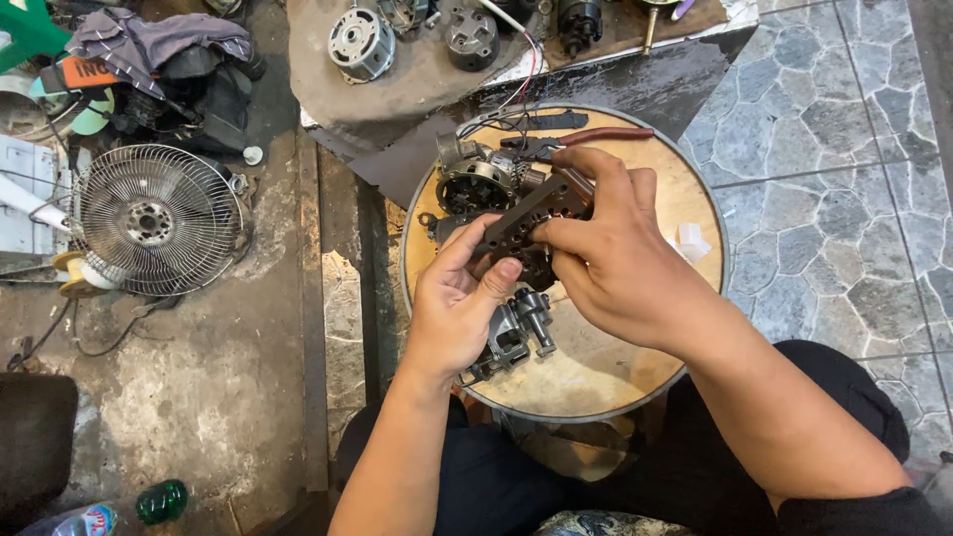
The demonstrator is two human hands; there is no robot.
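Left hand [459, 303] and right hand [606, 263] are both closed around one brown perforated part [526, 220], held just above the round wooden counter [606, 367]; left thumb presses its lower edge, right fingers curl over its upper end. Largest item nearby: a wire fan guard [156, 220] on the floor, well apart to the left. On the counter, a wound motor stator [475, 182] sits behind the hands, red-handled pliers [586, 139] beyond it, and a grey metal bracket [518, 333], possibly a gearbox, lies below the left hand.
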